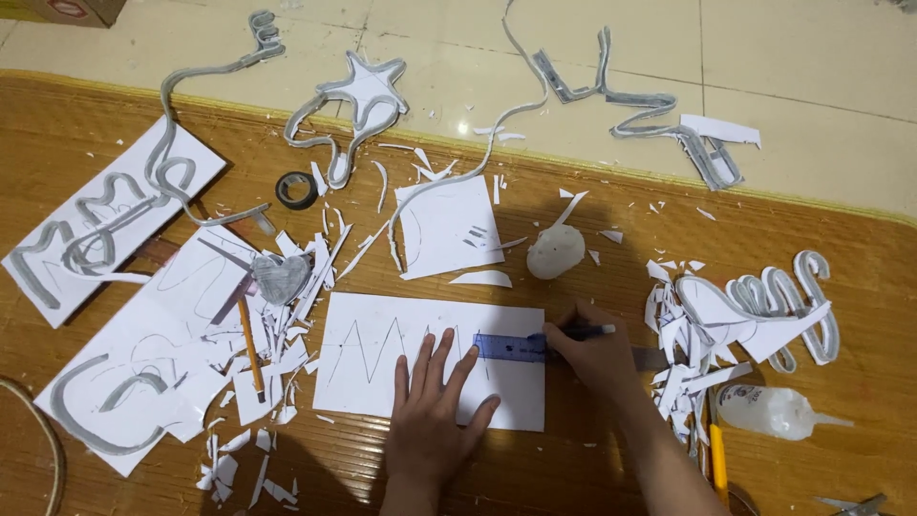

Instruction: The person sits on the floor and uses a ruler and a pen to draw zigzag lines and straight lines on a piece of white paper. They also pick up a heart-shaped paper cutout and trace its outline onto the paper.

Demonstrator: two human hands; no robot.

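while left hand (435,406) pins paper (363,392), right hand (592,349) rules with pen (581,332)

Warm, even indoor light; a glare spot sits on the tiles (465,125) at upper centre. Soft shadow darkens the middle. Edges bend slightly; focus is fair.

Carton (72,10): brown cardboard box at the top left corner, on the pale tiled floor beyond the mat's edge; mostly cut off by the frame, with a white label bearing a red mark on its near face.

Glue bottle (772,411): translucent white plastic squeeze bottle with a tapered nozzle, lying on its side at the lower right, nozzle pointing right.
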